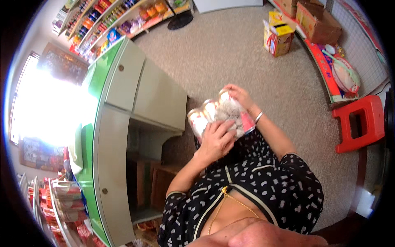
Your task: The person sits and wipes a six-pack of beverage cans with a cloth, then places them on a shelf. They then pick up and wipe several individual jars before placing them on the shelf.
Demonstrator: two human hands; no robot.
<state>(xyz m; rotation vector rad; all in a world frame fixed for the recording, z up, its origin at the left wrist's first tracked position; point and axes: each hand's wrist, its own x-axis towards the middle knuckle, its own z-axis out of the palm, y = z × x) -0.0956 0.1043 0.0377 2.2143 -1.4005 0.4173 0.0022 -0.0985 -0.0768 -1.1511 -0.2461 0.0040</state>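
A pack of cans (227,110) in clear plastic wrap is held up in front of my body, tilted, with three pale can ends showing along its far-left side. My right hand (242,98), with a bracelet at the wrist, is closed around its far-right corner. Across the near face lies my left hand (216,140), its fingers bent and pressing on the wrap. The part of the pack under my left palm is hidden. A pink-red patch marks the pack's right side.
On my left stands a cabinet (113,148) with a green top and an open compartment. Stocked shelves (107,24) line the far left. A red stool (360,123) is at right. Beyond it are a yellow carton (277,39), brown boxes (319,22) and a low red-edged shelf (325,76).
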